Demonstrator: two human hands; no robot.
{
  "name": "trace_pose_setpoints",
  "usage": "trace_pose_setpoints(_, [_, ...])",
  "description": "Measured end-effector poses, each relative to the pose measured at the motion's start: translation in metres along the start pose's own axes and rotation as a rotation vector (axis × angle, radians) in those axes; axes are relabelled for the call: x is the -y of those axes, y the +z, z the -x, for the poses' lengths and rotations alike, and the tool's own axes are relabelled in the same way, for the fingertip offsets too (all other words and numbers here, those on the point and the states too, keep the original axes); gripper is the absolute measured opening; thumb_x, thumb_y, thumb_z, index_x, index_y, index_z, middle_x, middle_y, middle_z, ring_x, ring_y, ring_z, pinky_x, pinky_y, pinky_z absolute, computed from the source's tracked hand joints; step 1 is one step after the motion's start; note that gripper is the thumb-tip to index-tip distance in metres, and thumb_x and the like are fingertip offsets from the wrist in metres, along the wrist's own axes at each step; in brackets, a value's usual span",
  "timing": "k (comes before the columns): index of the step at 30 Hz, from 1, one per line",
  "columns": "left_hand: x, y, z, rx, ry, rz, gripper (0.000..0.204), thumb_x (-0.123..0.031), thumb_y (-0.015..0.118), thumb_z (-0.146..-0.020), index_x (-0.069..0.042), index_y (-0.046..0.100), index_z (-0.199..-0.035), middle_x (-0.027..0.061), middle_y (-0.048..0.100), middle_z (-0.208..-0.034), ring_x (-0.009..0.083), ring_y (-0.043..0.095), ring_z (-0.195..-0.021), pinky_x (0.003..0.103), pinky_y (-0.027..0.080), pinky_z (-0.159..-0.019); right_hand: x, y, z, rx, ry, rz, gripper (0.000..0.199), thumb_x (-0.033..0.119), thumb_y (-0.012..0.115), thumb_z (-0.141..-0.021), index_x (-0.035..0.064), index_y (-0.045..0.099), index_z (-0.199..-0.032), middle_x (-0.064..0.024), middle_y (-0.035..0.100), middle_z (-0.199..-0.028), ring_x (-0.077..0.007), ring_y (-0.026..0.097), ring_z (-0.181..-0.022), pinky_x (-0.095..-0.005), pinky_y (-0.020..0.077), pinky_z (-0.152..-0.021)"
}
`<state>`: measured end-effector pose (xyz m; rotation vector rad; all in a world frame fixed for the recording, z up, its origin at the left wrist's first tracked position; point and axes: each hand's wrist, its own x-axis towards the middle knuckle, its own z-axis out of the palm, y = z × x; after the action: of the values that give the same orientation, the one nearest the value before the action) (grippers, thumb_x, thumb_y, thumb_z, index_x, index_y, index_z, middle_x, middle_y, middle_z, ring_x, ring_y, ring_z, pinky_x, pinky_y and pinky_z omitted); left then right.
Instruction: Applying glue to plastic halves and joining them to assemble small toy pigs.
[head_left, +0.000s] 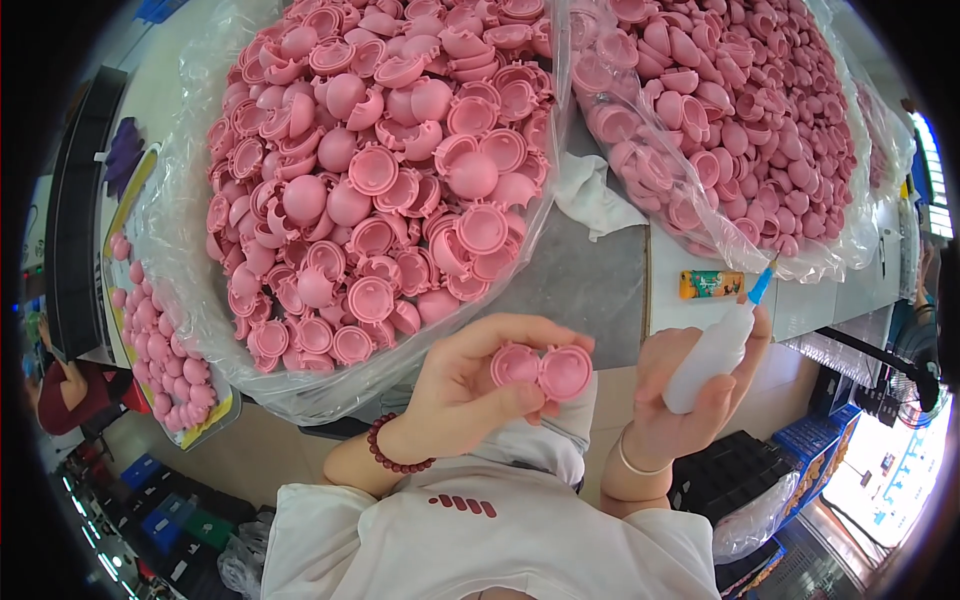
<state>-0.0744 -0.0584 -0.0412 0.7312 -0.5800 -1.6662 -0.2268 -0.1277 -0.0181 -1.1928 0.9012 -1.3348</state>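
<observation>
Between the fingers and thumb of my left hand (470,375) is a pink plastic shell (566,374), opened out into two round hollow halves joined at the middle. Both hollow sides face up toward me. To its right, my right hand (690,385) is wrapped round a white squeeze bottle (712,360). The bottle tilts up and to the right, and a blue needle tip (763,284) sits on its end, pointing away from the shell. A gap separates the bottle from the shell.
A large clear plastic bag (375,170) of loose pink shells lies ahead on the left; a second bag (740,120) lies at the right. Between them is a white cloth (595,195). A small patterned box (711,284) is near the needle. Round pink pieces fill a tray (222,408) at far left.
</observation>
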Motion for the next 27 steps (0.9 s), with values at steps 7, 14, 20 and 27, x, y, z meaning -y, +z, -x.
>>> trace_pose_setpoints(7, [0.009, -0.001, -0.002, -0.029, 0.178, -0.139, 0.038, -0.006, 0.062, -0.075, 0.001, 0.045, -0.109, 0.0243, 0.048, -0.113, 0.0157, 0.059, -0.079, 0.024, 0.050, -0.065, -0.011, -0.017, -0.006, 0.258, -0.374, -0.140, 0.045, 0.033, 0.054, -0.078, -0.0019, 0.045, -0.104, -0.0021, 0.040, -0.074, -0.0117, 0.031, -0.057, -0.0236, 0.0199, -0.047])
trace_pose_setpoints(14, [0.010, -0.005, 0.000, 0.020, 0.219, -0.074, 0.035, 0.006, 0.052, -0.077, 0.004, 0.043, -0.111, 0.0221, 0.045, -0.117, 0.0188, 0.052, -0.099, 0.028, 0.050, -0.073, 0.004, -0.008, -0.001, 0.218, -0.613, 0.200, 0.054, 0.050, 0.056, -0.075, -0.0039, 0.057, -0.075, -0.0052, 0.056, -0.062, -0.0116, 0.045, -0.044, -0.0230, 0.0299, -0.036])
trace_pose_setpoints(20, [0.009, -0.001, -0.001, -0.035, 0.205, -0.097, 0.036, -0.006, 0.060, -0.077, 0.000, 0.042, -0.107, 0.0270, 0.046, -0.113, 0.0207, 0.056, -0.088, 0.026, 0.050, -0.070, 0.002, -0.009, 0.003, 0.309, -0.568, 0.281, 0.056, 0.050, 0.057, -0.074, -0.0053, 0.059, -0.079, -0.0036, 0.056, -0.058, -0.0115, 0.046, -0.042, -0.0233, 0.0304, -0.034])
trace_pose_setpoints(27, [0.007, -0.001, 0.002, -0.049, 0.168, -0.070, 0.034, -0.005, 0.060, -0.077, 0.000, 0.042, -0.106, 0.0273, 0.047, -0.112, 0.0203, 0.058, -0.086, 0.027, 0.051, -0.068, -0.005, -0.008, 0.004, 0.245, -0.621, 0.288, 0.062, 0.054, 0.041, -0.081, -0.0055, 0.056, -0.083, -0.0033, 0.042, -0.053, -0.0112, 0.038, -0.042, -0.0230, 0.0222, -0.037])
